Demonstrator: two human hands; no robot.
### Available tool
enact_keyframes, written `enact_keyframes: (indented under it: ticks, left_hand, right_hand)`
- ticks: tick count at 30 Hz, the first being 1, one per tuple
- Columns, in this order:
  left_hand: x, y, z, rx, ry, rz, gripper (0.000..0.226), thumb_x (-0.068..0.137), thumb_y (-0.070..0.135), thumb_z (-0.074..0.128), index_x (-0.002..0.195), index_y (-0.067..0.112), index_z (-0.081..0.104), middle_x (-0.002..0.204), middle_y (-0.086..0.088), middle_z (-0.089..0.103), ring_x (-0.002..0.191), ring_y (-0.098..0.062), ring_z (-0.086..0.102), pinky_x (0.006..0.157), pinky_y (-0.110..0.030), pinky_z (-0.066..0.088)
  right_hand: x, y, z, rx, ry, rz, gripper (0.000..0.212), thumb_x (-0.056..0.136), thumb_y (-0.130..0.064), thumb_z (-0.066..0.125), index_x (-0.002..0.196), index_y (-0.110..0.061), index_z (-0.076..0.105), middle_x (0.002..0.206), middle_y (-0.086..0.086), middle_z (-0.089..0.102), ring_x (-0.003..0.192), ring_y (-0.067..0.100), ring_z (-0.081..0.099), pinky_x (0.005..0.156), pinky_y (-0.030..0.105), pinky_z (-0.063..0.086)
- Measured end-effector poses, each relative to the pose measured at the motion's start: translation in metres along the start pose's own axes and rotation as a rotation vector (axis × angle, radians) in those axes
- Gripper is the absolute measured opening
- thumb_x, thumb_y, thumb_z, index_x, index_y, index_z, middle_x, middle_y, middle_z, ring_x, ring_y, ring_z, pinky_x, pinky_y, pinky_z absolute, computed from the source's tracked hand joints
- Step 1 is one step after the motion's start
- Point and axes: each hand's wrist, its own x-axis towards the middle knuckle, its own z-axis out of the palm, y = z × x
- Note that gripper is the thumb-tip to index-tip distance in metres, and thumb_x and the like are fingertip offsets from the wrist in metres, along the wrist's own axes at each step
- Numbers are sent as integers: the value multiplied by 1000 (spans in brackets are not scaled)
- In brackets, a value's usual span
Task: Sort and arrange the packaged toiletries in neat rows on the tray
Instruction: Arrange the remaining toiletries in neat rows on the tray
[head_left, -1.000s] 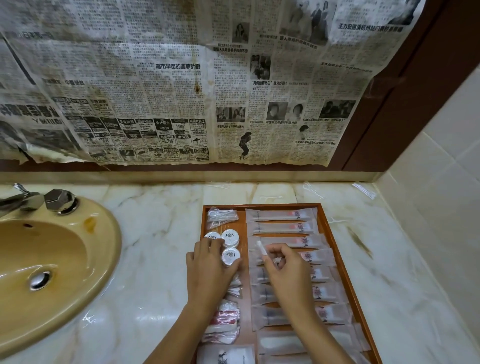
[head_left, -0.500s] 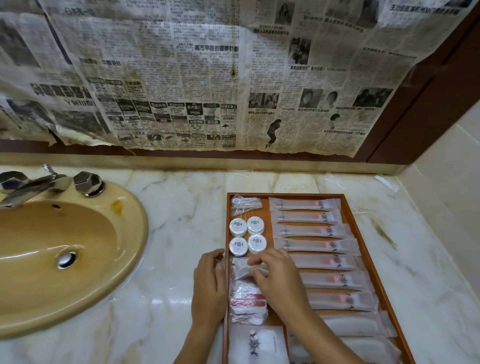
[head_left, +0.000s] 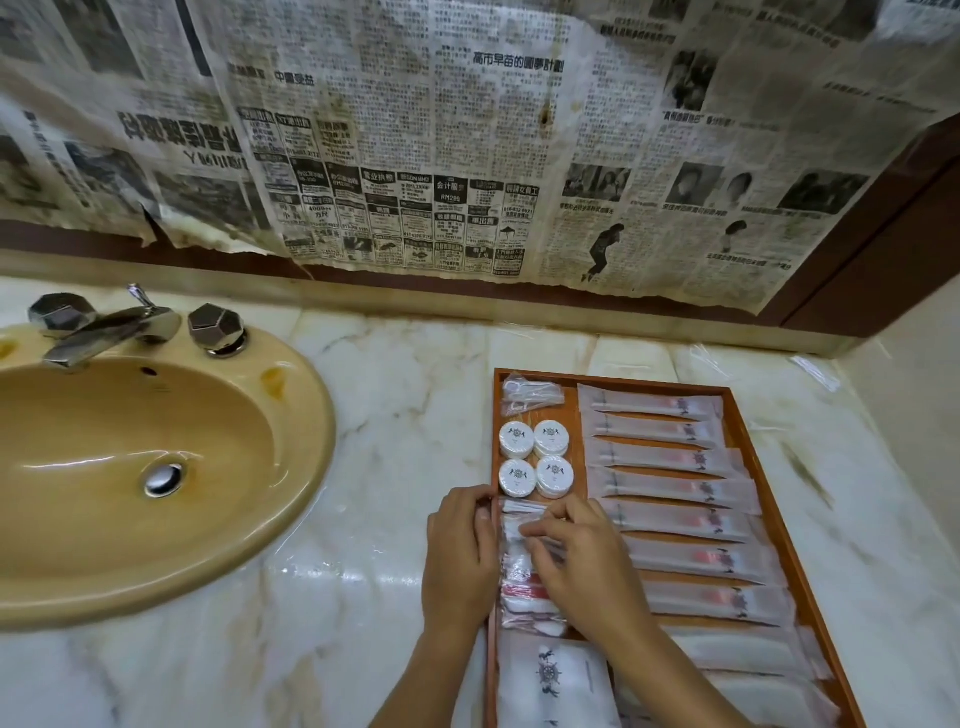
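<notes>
Head view looked down on a wooden tray (head_left: 779, 514) set on a marble counter (head_left: 395, 519), and every place below is given from that tray. At its near left corner lay a large white pouch (head_left: 556, 675) with a dark emblem. Just beyond it, in the left column, sat a small stack of clear sachets (head_left: 524, 592) with red print. Both hands worked there: the left hand (head_left: 460, 561) rested over the tray's left rim with its fingers curled and its fingertips pinching the left edge of the top packet, while the right hand (head_left: 582, 561) lay over the stack, its fingers bent and pinching the same thin packet from the right. Farther up the left column four round white containers (head_left: 536, 457) stood in a two-by-two block, touching, and a clear bag of small items (head_left: 530, 397) filled the far left corner. Long frosted packets (head_left: 665, 488) ran in a tidy ladder down the right side. To finish this step well, the packet probably wanted laying flat with its edges square to the left rim, just clear of the round containers, without nudging them. Beyond the tray's left side were a tan basin (head_left: 156, 467) and a chrome tap (head_left: 109, 330), and newspaper (head_left: 467, 156) hung behind.
</notes>
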Motion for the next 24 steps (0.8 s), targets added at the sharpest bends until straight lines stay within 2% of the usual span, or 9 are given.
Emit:
enact_keyframes:
  ticks: [5,13,17,19,21,24]
  left_hand:
    - [1,0,0,14,-3,6,26,96,29,34,109,33,56,104,23,57,100,-3,55,89,-23,41]
    - [0,1,0,30,-33,-18,31,95,37,31,112,33,56,107,20,58,101,-6,54,86,-6,33]
    - [0,2,-2,40,-44,-33,31,95,39,31,113,33,56,107,20,58,101,-7,54,86,-8,35]
    - [0,5,-3,46,-54,-44,30,95,40,32,114,34,55,108,18,59,102,-7,56,89,-17,41]
    - [2,9,-6,8,-69,-59,28,95,40,36,116,35,54,109,17,60,103,-7,58,91,-28,47]
    - [7,21,-10,-73,-110,-144,21,101,33,46,121,35,49,111,12,60,105,-10,59,89,-27,52]
  right_hand:
    - [-1,-1,5,-14,-9,9,15,86,-24,67,96,-28,77,89,-18,51,95,5,48,85,32,48]
    - [-4,4,7,90,48,9,14,88,-20,67,98,-27,75,93,-20,58,98,1,51,85,33,50]
    - [-7,3,-5,190,144,13,19,90,-16,66,103,-27,73,97,-18,59,99,5,55,86,32,49]
    - [-12,8,-14,215,162,36,20,91,-16,64,104,-28,72,98,-20,58,100,4,55,85,31,50]
    - [-18,13,-24,222,185,73,19,92,-17,63,104,-29,72,98,-23,57,100,1,54,85,25,50]
    - [-28,28,-41,266,230,141,19,93,-18,63,100,-35,68,100,-21,57,99,-2,56,83,12,48]
